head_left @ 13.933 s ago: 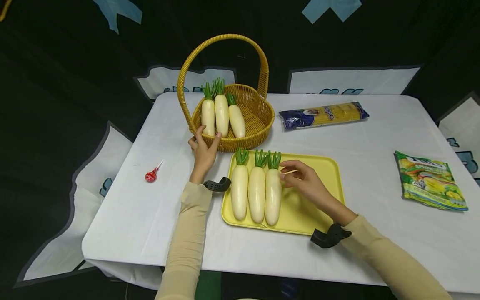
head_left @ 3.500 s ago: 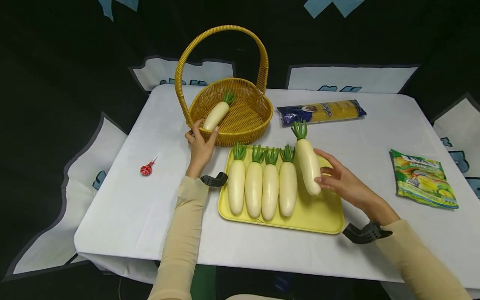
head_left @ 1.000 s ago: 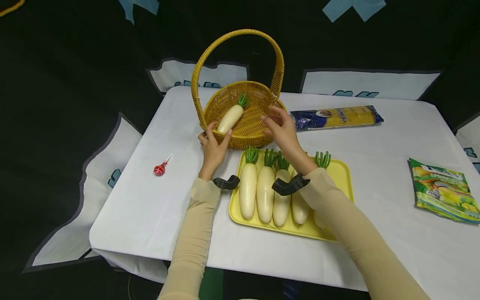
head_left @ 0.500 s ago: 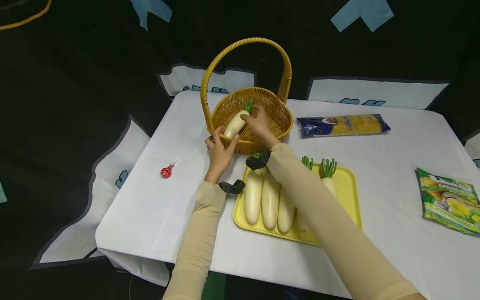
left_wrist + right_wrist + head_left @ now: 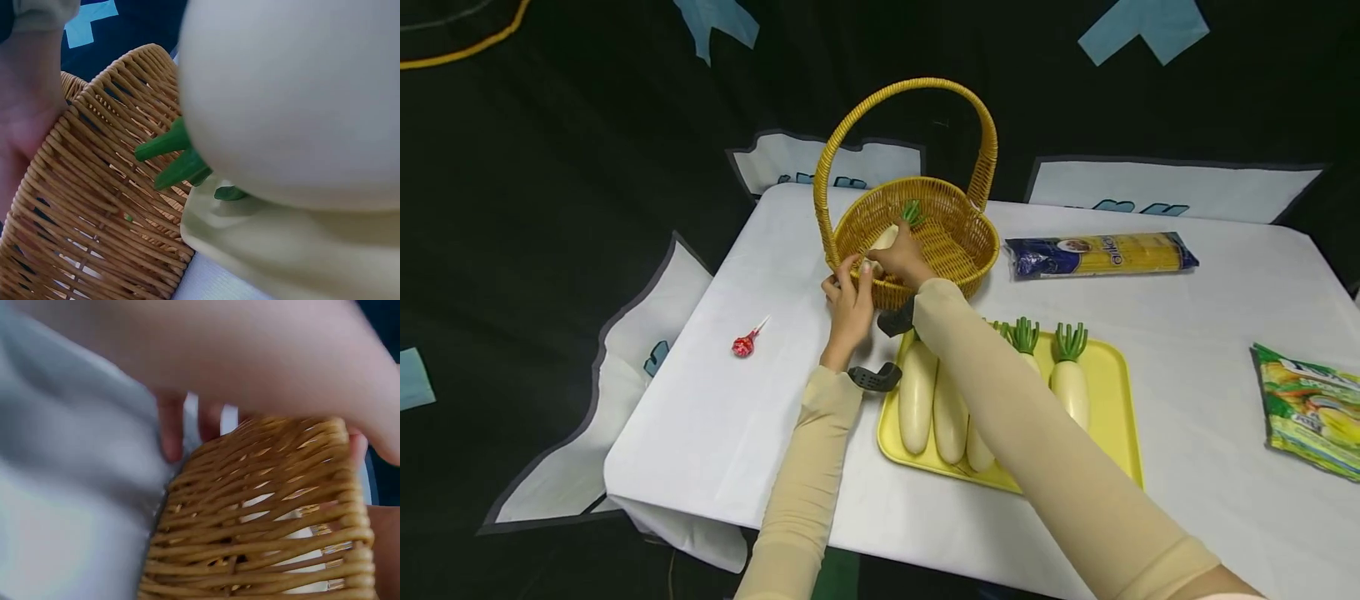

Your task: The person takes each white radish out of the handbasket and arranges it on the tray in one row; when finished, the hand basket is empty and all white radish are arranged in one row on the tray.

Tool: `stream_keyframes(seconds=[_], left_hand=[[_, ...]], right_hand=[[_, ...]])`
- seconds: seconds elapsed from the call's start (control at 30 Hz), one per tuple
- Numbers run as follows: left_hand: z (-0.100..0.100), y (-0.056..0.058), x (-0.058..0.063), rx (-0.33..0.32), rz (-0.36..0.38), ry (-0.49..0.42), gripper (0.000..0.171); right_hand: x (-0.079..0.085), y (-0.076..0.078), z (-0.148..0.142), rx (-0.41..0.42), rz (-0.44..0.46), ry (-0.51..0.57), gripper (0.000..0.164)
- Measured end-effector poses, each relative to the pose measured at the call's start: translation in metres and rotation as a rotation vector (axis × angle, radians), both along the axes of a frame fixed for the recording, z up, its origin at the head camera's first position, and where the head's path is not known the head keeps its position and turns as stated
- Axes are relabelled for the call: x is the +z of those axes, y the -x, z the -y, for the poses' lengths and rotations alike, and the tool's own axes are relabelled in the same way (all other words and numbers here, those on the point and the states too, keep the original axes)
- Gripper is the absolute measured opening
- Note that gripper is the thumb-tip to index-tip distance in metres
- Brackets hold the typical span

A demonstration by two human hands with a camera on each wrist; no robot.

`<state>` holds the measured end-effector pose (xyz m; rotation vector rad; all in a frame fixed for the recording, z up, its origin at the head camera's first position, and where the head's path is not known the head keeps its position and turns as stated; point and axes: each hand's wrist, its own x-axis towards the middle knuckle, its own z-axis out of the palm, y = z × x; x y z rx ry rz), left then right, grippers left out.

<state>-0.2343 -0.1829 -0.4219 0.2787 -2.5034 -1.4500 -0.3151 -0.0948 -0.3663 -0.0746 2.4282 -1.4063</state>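
Note:
My left hand [image 5: 850, 318] grips the near-left rim of the yellow wicker basket [image 5: 947, 200], as the head view shows. Inside that basket, my right hand [image 5: 904, 257] holds the one white radish [image 5: 886, 238] there, its green top [image 5: 912, 213] pointing toward the back; the hand hides much of its body. Below the basket, several white radishes [image 5: 916, 398] lie side by side on the yellow tray [image 5: 1108, 408], partly covered by my right sleeve. The left wrist view shows a pale radish [image 5: 294, 94] close up, beside the basket wall [image 5: 112, 181].
A bag of spaghetti [image 5: 1105, 254] lies right of the basket. Farther right is a green and yellow packet [image 5: 1311, 408]. A red lollipop [image 5: 744, 344] rests on the white tablecloth [image 5: 700, 433] at left. The basket's tall handle [image 5: 906, 85] arches above it.
Earlier, radishes went from basket to tray one by one, leaving one inside. In the last second my right hand has moved left into the basket and taken hold of it. My left hand stays at the rim.

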Motion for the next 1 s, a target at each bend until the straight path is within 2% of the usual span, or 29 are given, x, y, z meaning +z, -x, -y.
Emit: stream_keyframes(seconds=[0.2,0.33,0.43,0.6,0.9,1.0], left_hand=[[-0.003,-0.001,0.000,0.015,-0.011,0.008,0.044],[-0.004,0.000,-0.001,0.023,-0.005,0.010,0.045],[-0.003,0.000,-0.001,0.030,-0.012,0.006,0.046],[-0.001,0.000,-0.002,0.025,-0.015,0.012,0.046],[0.000,0.000,-0.003,0.018,-0.002,0.019,0.050],[0.001,0.000,-0.002,0.019,-0.002,0.024,0.049]], right_hand=[[-0.003,0.001,0.001,0.092,0.050,-0.074,0.072],[-0.004,0.003,0.000,0.162,0.042,-0.129,0.065],[-0.005,0.004,-0.001,0.171,0.044,-0.077,0.063],[-0.006,0.005,-0.005,0.131,0.143,0.095,0.062],[-0.005,0.007,-0.013,0.067,0.232,0.172,0.062],[-0.003,0.007,-0.017,0.041,0.266,0.236,0.061]])
